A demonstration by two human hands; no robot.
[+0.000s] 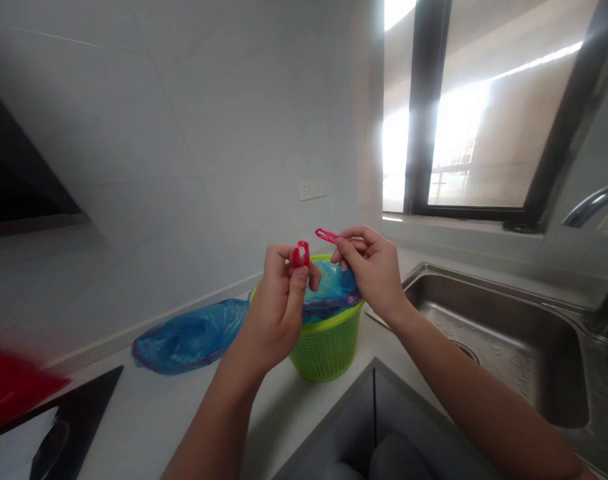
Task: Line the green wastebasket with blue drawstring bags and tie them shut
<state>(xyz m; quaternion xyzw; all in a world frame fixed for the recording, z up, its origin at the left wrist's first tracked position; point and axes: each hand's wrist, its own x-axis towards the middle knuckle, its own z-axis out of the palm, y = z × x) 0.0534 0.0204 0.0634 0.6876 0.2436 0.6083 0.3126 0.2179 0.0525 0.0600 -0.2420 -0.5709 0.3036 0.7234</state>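
My left hand (279,300) pinches a small red curved piece (301,254) between thumb and index finger; its exact kind is unclear. In my right hand (371,267), the thumb and fingertips grip the end of a slim pink loop (327,235) that looks like a hair clip. The two pieces are apart, held above a green plastic basket (327,350). A translucent blue plastic bag (334,283) lines the basket and folds over part of its rim. My left hand hides some of the basket's left side.
Another blue plastic bag (191,337) lies on the white counter (154,407) along the wall. A steel sink (514,347) with a faucet (591,203) is on the right. At left are a black cooktop (91,407) and a blurred red item (14,387).
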